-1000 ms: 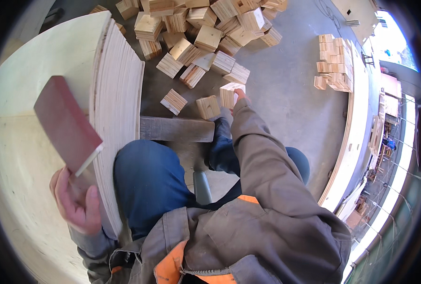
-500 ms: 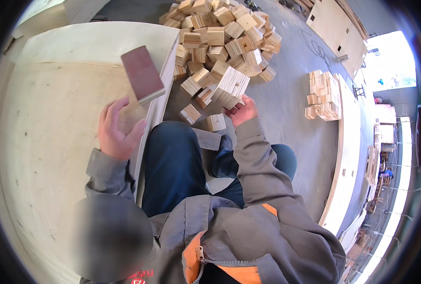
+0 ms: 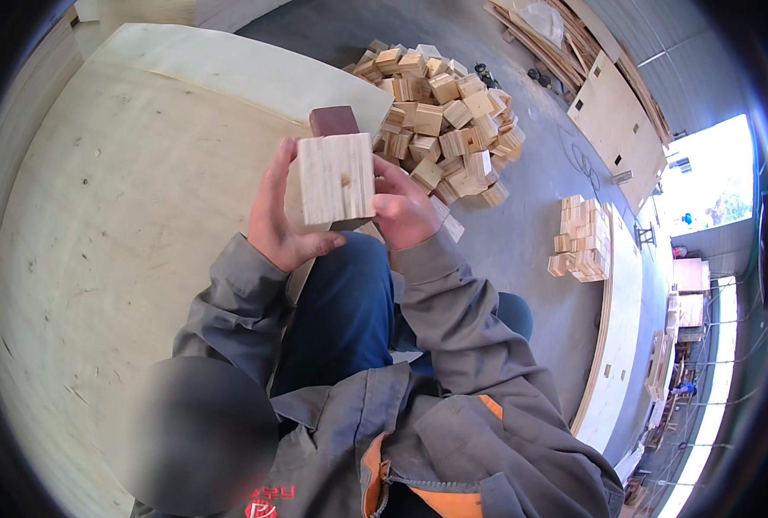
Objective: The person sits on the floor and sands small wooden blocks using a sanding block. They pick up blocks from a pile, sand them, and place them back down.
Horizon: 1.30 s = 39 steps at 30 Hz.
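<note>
– Where do we have the wooden block (image 3: 336, 177)?
– Up between our two hands, just beyond our left knee (image 3: 345, 272), its grained face with a small brown spot turned toward us.

– How does our right hand (image 3: 408, 210) stand?
– It's pinching the block at the right side, the fingers bent against it.

– And our left hand (image 3: 273, 207)?
– Curved wide, fingers up along the left side, thumb spread below the near edge. We can't tell whether it grips or only steadies.

– What do we see past the block?
– A dark red block (image 3: 334, 121), partly hidden by the wooden one, over the right edge of the plywood sheet (image 3: 142, 198) that spreads across our left.

– Anything farther off?
– On the floor (image 3: 535, 194), a heap of wooden blocks (image 3: 427, 119) lies loose at the far side. To the right we see a neater stack of blocks (image 3: 584, 237) beside a long pale panel (image 3: 617, 337).
</note>
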Motion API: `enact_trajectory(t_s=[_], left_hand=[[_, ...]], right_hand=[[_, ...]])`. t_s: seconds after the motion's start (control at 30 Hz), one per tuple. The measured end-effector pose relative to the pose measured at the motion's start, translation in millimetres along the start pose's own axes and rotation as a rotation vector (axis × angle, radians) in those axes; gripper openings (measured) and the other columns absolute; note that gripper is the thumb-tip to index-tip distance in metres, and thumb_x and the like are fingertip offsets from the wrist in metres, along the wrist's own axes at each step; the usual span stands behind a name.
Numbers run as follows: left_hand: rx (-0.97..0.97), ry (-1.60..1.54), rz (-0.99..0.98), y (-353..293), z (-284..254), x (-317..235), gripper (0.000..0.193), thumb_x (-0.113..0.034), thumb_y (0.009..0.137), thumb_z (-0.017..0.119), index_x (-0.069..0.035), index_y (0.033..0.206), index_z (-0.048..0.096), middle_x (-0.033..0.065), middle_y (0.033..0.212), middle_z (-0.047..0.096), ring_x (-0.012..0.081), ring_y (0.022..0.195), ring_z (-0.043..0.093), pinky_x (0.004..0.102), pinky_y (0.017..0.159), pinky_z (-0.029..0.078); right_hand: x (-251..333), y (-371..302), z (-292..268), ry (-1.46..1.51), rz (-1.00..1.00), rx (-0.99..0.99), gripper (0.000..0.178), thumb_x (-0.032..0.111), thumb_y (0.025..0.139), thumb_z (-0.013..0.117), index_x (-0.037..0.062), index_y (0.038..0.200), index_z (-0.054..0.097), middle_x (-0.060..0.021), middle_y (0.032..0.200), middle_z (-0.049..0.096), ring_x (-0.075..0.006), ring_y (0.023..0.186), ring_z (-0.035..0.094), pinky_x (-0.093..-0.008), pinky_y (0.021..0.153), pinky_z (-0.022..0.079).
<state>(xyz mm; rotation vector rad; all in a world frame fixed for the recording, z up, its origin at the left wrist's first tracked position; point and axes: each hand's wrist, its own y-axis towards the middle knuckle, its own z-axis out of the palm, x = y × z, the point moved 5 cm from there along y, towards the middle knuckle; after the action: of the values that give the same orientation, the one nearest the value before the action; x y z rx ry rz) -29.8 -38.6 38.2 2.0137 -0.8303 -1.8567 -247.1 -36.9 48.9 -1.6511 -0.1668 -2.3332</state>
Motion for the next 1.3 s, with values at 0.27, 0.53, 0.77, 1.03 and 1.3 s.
enact_trajectory(t_s=[0.27, 0.53, 0.77, 1.03, 1.3], left_hand=[[-0.211, -0.119, -0.129, 2, -20, 9, 0.113, -0.008, 0.074, 0.098, 0.005, 0.166, 0.033, 0.0181, 0.152, 0.063, 0.0290, 0.139, 0.065, 0.0433, 0.120, 0.051], [-0.295, 0.299, -0.194, 11, -25, 25, 0.096, -0.007, 0.076, 0.099, 0.003, 0.156, 0.047, 0.0182, 0.145, 0.067, 0.0272, 0.131, 0.070, 0.0408, 0.110, 0.058], [-0.464, 0.065, -0.229, 9, -11, 22, 0.110, -0.018, 0.078, 0.101, 0.011, 0.162, 0.036, 0.0229, 0.140, 0.067, 0.0336, 0.137, 0.068, 0.0434, 0.113, 0.056], [-0.381, 0.092, -0.205, 4, -21, 48, 0.115, -0.020, 0.080, 0.103, 0.013, 0.164, 0.031, 0.0260, 0.147, 0.064, 0.0349, 0.136, 0.069, 0.0453, 0.112, 0.057], [-0.203, 0.244, -0.244, 6, -6, 31, 0.128, -0.018, 0.069, 0.106, 0.009, 0.169, 0.030, 0.0309, 0.150, 0.059, 0.0465, 0.142, 0.060, 0.0498, 0.119, 0.052]], right_hand=[[24, 13, 20, -0.414, -0.063, -0.234, 0.100, 0.044, 0.091, 0.094, -0.0069, 0.165, 0.048, -0.0237, 0.147, 0.066, -0.0280, 0.129, 0.069, -0.0447, 0.109, 0.059], [18, 45, -12, -1.152, -0.132, -0.439, 0.092, 0.038, 0.085, 0.095, -0.0034, 0.157, 0.056, -0.0300, 0.153, 0.062, -0.0424, 0.142, 0.062, -0.0478, 0.120, 0.051], [-8, 51, 7, -1.291, -0.187, -0.354, 0.100, 0.033, 0.078, 0.100, -0.0019, 0.159, 0.054, -0.0269, 0.157, 0.060, -0.0411, 0.151, 0.054, -0.0473, 0.126, 0.047], [3, 53, 1, -1.360, -0.123, -0.328, 0.104, 0.025, 0.076, 0.098, -0.0018, 0.164, 0.049, -0.0286, 0.159, 0.059, -0.0378, 0.150, 0.057, -0.0471, 0.126, 0.047], [59, 6, 24, -0.761, -0.242, -0.273, 0.082, 0.012, 0.082, 0.083, -0.0024, 0.159, 0.056, -0.0287, 0.152, 0.064, -0.0387, 0.138, 0.066, -0.0463, 0.117, 0.053]])
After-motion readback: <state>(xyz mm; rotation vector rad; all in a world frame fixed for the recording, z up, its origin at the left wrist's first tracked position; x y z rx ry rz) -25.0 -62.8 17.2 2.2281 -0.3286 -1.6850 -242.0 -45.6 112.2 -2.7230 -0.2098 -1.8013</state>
